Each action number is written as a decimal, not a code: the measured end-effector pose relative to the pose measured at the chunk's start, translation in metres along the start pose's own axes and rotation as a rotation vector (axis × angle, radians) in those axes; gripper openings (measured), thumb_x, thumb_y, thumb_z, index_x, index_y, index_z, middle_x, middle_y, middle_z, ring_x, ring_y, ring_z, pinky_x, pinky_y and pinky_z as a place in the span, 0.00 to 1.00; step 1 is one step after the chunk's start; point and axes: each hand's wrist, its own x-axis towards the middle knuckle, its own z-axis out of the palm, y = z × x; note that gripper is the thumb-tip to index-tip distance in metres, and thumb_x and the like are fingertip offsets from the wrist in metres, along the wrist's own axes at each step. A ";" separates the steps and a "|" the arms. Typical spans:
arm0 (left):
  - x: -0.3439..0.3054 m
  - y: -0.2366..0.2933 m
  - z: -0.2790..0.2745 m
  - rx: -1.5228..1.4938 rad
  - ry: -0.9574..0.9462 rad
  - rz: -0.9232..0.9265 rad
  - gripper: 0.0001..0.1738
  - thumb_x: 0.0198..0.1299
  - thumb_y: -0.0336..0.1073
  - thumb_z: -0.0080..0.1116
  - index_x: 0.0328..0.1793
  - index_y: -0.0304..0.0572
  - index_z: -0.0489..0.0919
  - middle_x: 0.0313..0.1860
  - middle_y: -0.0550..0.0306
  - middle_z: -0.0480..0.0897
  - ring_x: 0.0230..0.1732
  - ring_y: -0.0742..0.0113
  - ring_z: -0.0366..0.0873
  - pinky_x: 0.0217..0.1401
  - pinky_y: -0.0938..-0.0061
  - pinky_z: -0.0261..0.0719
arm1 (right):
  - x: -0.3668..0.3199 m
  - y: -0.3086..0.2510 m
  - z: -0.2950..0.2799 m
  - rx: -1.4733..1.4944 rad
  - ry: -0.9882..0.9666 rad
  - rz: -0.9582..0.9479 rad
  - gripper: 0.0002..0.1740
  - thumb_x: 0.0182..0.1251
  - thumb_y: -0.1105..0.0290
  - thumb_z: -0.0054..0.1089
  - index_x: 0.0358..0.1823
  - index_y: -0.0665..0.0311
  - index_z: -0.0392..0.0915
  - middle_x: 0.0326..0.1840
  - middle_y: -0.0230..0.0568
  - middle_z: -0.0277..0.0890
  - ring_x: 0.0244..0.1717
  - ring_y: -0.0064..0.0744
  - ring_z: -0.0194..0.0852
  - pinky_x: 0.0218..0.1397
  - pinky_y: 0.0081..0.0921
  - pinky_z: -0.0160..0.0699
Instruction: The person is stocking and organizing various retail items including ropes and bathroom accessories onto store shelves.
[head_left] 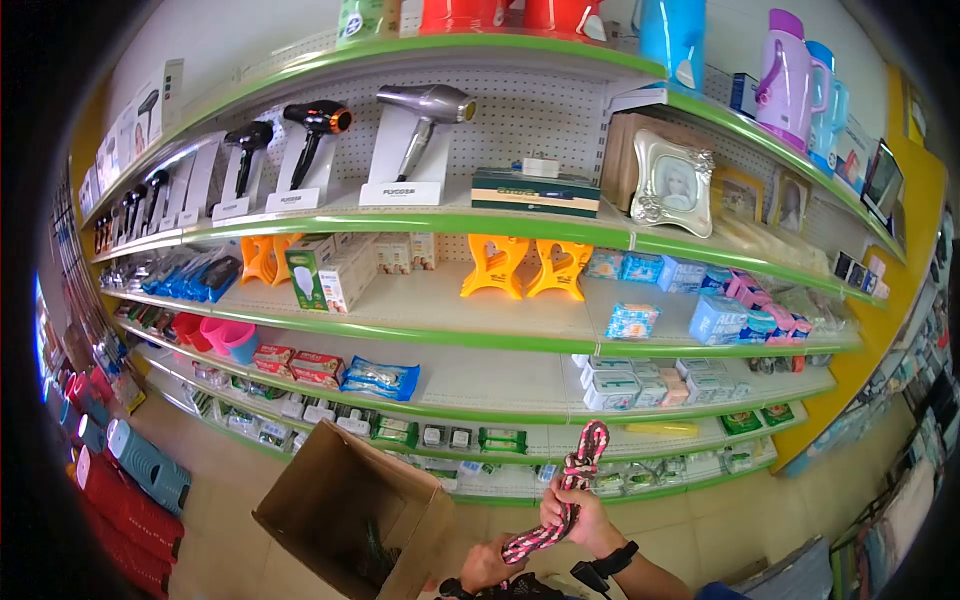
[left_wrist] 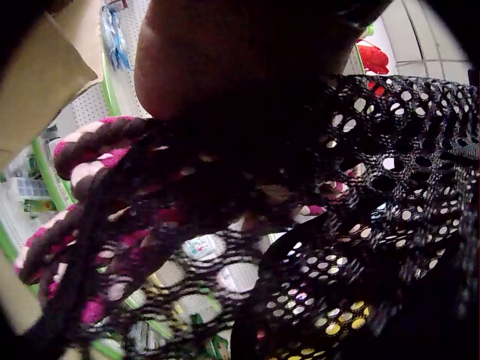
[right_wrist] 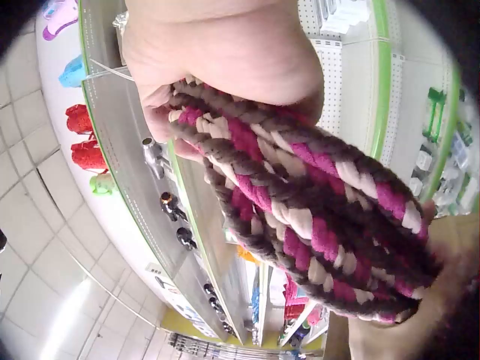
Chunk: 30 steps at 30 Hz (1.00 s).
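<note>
A folded bundle of braided rope in dark brown, pink and cream [head_left: 583, 462] is held between the two hands in the head view. My right hand [head_left: 578, 515] grips it around the middle, its looped end standing up above the fist. Lower and to the left, my left hand [head_left: 487, 566] holds the other end. In the right wrist view the strands [right_wrist: 300, 202] run from the right hand [right_wrist: 225, 60] down to the left hand [right_wrist: 442, 292]. Black netted fabric [left_wrist: 405, 150] covers much of the left wrist view, beside the left hand [left_wrist: 232, 52] and the rope [left_wrist: 90, 161].
An open cardboard box [head_left: 400, 470] stands just left of the hands. Beyond are green-edged shelves [head_left: 500, 402] with hair dryers [head_left: 425, 110], orange stands [head_left: 495, 265], packets and a silver picture frame [head_left: 675, 185]. Red and blue-grey items [head_left: 150, 468] stand at the far left.
</note>
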 end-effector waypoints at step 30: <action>0.064 -0.017 0.025 -0.182 0.044 -0.333 0.24 0.63 0.40 0.68 0.59 0.29 0.81 0.40 0.48 0.89 0.35 0.70 0.87 0.37 0.74 0.84 | -0.107 -0.169 -0.070 -0.083 0.240 -0.508 0.08 0.72 0.64 0.59 0.41 0.58 0.72 0.23 0.35 0.69 0.20 0.31 0.67 0.28 0.34 0.70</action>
